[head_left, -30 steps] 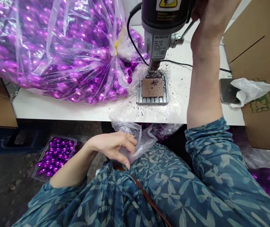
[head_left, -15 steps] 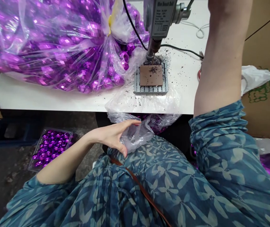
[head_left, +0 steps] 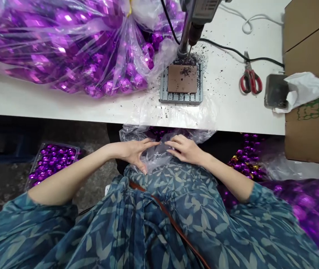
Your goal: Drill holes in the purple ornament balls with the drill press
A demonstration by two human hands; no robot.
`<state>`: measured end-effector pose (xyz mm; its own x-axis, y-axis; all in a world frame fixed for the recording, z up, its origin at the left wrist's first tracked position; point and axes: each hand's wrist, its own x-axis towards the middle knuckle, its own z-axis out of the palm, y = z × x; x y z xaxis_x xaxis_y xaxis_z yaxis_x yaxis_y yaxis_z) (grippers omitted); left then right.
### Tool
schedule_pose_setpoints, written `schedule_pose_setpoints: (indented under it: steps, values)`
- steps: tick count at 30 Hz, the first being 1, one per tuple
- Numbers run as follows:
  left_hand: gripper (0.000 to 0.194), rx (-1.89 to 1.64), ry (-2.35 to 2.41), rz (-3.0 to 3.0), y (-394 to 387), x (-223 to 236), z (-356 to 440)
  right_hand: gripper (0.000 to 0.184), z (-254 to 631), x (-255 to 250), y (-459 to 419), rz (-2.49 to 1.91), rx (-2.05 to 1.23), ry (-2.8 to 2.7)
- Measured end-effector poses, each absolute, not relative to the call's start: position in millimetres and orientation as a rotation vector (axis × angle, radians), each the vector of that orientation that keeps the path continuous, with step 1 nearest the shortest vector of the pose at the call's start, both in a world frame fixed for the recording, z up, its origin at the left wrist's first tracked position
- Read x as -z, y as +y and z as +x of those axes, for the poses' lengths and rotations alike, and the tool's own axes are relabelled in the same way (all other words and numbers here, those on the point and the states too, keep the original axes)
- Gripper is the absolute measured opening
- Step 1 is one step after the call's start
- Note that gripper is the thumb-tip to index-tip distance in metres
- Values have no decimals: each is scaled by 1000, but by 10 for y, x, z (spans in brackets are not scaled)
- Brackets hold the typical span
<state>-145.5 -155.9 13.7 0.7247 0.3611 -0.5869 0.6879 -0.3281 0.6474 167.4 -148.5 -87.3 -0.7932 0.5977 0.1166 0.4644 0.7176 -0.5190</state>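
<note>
A clear plastic bag (head_left: pixel 156 161) lies over my lap and up onto the table's front edge, with purple shiny pieces (head_left: pixel 162 131) showing inside it. My left hand (head_left: pixel 133 152) rests on the bag's left side, thumb and fingers spread apart. From the right, my right hand (head_left: pixel 186 149) lies on the bag, its fingertips close to those of the left and its thumb a little apart from the fingers. Nothing shows between the fingers of either hand. Above them stands a small bench drill (head_left: pixel 197 26), its bit over a brown block (head_left: pixel 182 79) on a slotted metal base (head_left: pixel 181 98).
A big tied bag of purple faceted balls (head_left: pixel 72 56) fills the table's left. Dark shavings surround the drill. Red-handled scissors (head_left: pixel 250 80), a dark box (head_left: pixel 275 91) and a cardboard carton (head_left: pixel 310 130) stand right. A tub of purple balls (head_left: pixel 54 160) is below left.
My right arm has come down from its reach over the drill, and that hand is now on the bag in my lap. My left hand stays spread at the bag. The view has shifted slightly.
</note>
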Motion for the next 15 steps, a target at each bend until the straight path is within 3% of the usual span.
schedule_pose_setpoints:
  steps: [3, 8, 12, 15]
  values:
    - [115, 308, 807, 1995, -1461, -116, -1411, 53, 1579, 1028, -1534, -1046, -668, -2697]
    - [60, -191, 750, 1559, -1465, -355, -1985, 50, 1893, 1056, -1706, -1252, -697, -2758]
    - [44, -240, 1310, 1413, -1776, -155, -2529, 46, 2438, 918, -2100, -1499, -673, -2739]
    - [34, -295, 1666, 1526, -1889, 268, -2399, 47, 2675, 945, -2137, -1770, -596, -2676]
